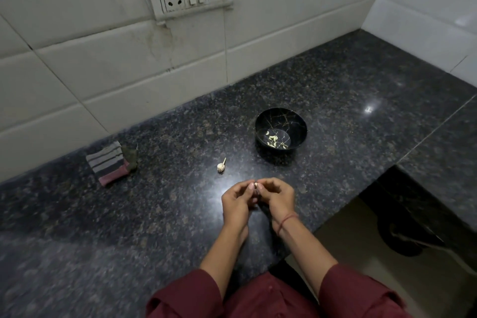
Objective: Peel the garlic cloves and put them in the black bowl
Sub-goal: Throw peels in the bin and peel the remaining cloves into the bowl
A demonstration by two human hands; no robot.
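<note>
From your head view, your left hand and right hand meet over the dark counter, fingertips pinching one small garlic clove between them. The black bowl sits beyond your hands with peeled cloves inside. A garlic piece lies left of it, a folded cloth farther left.

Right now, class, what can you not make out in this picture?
Head view, clove between left hand and right hand: they cover most of it; peel unclear.
Head view, cloves in black bowl: too small to count.
Head view, garlic bulb on counter: too small for detail.
</note>
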